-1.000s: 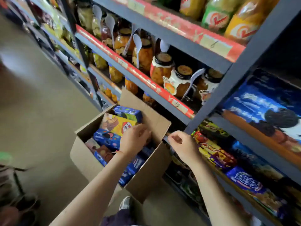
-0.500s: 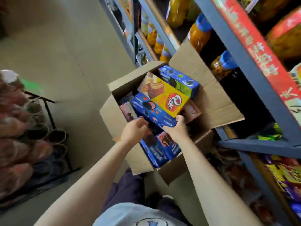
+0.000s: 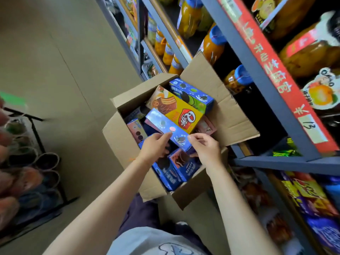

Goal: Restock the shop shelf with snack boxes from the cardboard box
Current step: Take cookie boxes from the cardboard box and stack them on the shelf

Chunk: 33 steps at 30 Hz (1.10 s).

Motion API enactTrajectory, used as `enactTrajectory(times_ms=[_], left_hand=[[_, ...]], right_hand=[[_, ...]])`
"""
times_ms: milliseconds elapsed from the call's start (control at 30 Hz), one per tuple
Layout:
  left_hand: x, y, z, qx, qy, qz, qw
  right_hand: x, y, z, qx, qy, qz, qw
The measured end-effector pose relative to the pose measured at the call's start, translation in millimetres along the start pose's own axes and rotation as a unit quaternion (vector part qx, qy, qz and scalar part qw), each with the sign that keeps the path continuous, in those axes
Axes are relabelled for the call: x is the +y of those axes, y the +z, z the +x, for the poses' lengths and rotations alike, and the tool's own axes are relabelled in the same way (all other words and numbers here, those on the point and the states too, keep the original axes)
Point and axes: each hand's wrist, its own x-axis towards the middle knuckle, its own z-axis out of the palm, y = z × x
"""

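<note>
I am looking down into the open cardboard box (image 3: 127, 144), which is sitting on the floor against the grey shelf (image 3: 244, 57), its flaps folded outward. My left hand (image 3: 154, 148) and my right hand (image 3: 207, 148) are both gripping one blue snack box (image 3: 165, 128), fingers curled on its near end, the left at about 8 o'clock of it and the right at about 4 o'clock. This box is long and slim, glossy blue, printed with dark sandwich biscuits, a pink dot and a splash of milk, and it is tilting up out of the carton, its far end pointing toward 11 o'clock. Just beyond it, at 1 o'clock, a yellow box (image 3: 176, 111) with a red emblem and a layered cake picture is lying across the pile, and a blue-and-green box (image 3: 191, 96) is resting behind that. More blue boxes are standing packed below my hands at 6 o'clock.
</note>
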Motion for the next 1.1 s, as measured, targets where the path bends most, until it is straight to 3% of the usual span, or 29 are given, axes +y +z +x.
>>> enactTrajectory(times_ms=[100,167,267,367,533,700,933,1033,1100], left_hand=[[19.0,9.6,-18.5,-0.121,-0.044,-0.223,0.966],[27.7,19.5,-32.5,-0.197,-0.007,-0.301,0.933],[50.2,41.8,-71.9,-0.294,0.096,-0.355,0.883],[79.6,71.2,-122.6,-0.345,0.179,-0.353,0.851],[97.0,130.7,-191.8,-0.314,0.253,-0.250,0.880],[95.8,210.6,-271.1,-0.385,0.313,-0.156,0.854],[91.8,315.5,-359.0,-0.479,0.373,-0.027,0.794],[97.4,352.0,-391.0,-0.414,0.449,0.019,0.792],[101.9,373.9,-398.9,-0.280,0.536,0.043,0.796]], right_hand=[[-17.6,-30.2,-27.4,-0.049,0.058,0.204,0.976],[-24.7,-56.0,-48.8,-0.107,0.067,0.317,0.940],[-26.9,-97.5,-79.3,-0.189,0.031,0.357,0.914],[-20.0,-136.7,-110.1,-0.199,-0.006,0.354,0.914],[-13.8,-206.1,-180.1,-0.037,-0.133,0.231,0.963],[-7.4,-285.8,-255.0,0.081,-0.269,0.188,0.941],[41.5,-394.4,-336.9,0.250,-0.309,0.121,0.910],[58.1,-434.9,-365.1,0.337,-0.312,0.045,0.887],[66.5,-460.8,-378.9,0.409,-0.313,-0.017,0.857]])
